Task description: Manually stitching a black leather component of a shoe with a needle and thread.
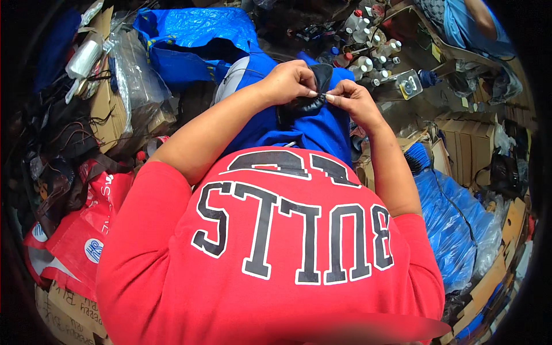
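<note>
Strand [323, 95], seemingly thin, pinched by left hand [289, 79] and right hand [356, 104] over far black fabric piece [322, 75], perhaps liable to slip loose if tugged unevenly.

Premises appeared to be a cluttered workshop or storeroom: capped bottles [363, 64] were clustered together; cardboard boxes [468, 141], a blue plastic-wrapped bundle [448, 230] and a red bag [77, 247] crowded the space.

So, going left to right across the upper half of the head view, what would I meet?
Shiny silvery roll, glossy blue plastic bag, left hand, right hand, clear plastic bottle with a dark-blue cap, another person's light-blue clothing.
</note>
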The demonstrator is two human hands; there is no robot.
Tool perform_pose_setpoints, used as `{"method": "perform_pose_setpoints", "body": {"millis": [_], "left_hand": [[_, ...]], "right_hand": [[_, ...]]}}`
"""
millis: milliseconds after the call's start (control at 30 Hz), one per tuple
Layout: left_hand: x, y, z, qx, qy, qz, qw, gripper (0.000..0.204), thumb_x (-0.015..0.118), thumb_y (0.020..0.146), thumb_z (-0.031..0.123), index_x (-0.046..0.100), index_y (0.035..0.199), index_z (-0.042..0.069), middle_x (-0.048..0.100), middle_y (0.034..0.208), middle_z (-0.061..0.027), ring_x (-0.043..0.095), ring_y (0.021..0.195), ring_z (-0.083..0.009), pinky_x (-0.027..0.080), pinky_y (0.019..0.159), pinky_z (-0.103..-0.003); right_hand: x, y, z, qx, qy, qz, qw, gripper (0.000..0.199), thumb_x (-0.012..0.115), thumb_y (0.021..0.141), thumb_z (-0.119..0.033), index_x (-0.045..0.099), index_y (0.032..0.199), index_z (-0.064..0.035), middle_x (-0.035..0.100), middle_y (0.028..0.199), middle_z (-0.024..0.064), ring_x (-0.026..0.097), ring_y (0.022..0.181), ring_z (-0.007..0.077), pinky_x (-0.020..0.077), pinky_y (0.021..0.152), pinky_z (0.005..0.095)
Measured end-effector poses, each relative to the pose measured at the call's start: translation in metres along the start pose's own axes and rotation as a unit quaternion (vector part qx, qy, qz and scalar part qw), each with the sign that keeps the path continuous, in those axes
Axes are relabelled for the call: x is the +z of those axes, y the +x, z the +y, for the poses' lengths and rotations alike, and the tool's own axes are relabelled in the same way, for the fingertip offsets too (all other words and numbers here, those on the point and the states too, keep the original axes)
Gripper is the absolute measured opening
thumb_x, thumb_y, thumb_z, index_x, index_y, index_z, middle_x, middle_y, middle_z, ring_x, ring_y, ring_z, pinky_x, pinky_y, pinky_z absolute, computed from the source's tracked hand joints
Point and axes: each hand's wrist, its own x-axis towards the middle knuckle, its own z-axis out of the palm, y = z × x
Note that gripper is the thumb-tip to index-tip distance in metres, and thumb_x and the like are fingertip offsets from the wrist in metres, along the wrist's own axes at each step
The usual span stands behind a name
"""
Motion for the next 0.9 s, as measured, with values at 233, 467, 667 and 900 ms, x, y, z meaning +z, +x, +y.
{"method": "perform_pose_setpoints", "body": {"millis": [233, 467, 667, 900], "left_hand": [[-0.014, -0.012, 0.008, -0.081, 0.022, -0.026, 0.996, 0.009, 0.067, 0.074, 0.006, 0.061, 0.079, 0.002, 0.056, 0.073, -0.0082, 0.058, 0.067, -0.0202, 0.047, 0.063, -0.030], [-0.008, -0.005, 0.022, -0.028, 0.117, -0.080, 0.989, 0.016, 0.056, 0.079, 0.007, 0.059, 0.094, 0.003, 0.064, 0.084, -0.0163, 0.063, 0.079, -0.0295, 0.048, 0.069, -0.035], [-0.003, 0.005, 0.028, -0.016, 0.164, -0.123, 0.979, 0.015, 0.055, 0.082, 0.014, 0.058, 0.093, 0.004, 0.062, 0.083, -0.0190, 0.059, 0.080, -0.0371, 0.046, 0.067, -0.042], [-0.010, 0.000, 0.018, -0.025, 0.160, -0.134, 0.978, 0.014, 0.053, 0.084, 0.016, 0.056, 0.092, 0.005, 0.062, 0.082, -0.0189, 0.059, 0.080, -0.0373, 0.046, 0.067, -0.042]], "right_hand": [[-0.010, -0.015, 0.011, -0.007, -0.011, 0.033, 0.999, 0.016, 0.071, 0.076, -0.018, 0.065, 0.084, -0.0056, 0.057, 0.085, 0.0003, 0.051, 0.081, 0.0089, 0.0402, 0.076, 0.0232], [-0.023, -0.031, 0.004, 0.000, -0.062, 0.039, 0.997, 0.016, 0.070, 0.074, -0.018, 0.064, 0.077, -0.0036, 0.053, 0.089, 0.0025, 0.049, 0.081, 0.0117, 0.0393, 0.074, 0.0251], [-0.048, -0.006, 0.002, -0.094, -0.369, 0.178, 0.907, 0.014, 0.069, 0.074, -0.018, 0.065, 0.079, -0.0051, 0.055, 0.090, 0.0066, 0.056, 0.080, 0.0203, 0.0444, 0.070, 0.0299], [-0.008, -0.021, -0.045, -0.175, -0.464, 0.097, 0.863, 0.012, 0.064, 0.078, -0.018, 0.063, 0.082, -0.0074, 0.059, 0.088, 0.0074, 0.056, 0.088, 0.0252, 0.0415, 0.079, 0.0371]]}}
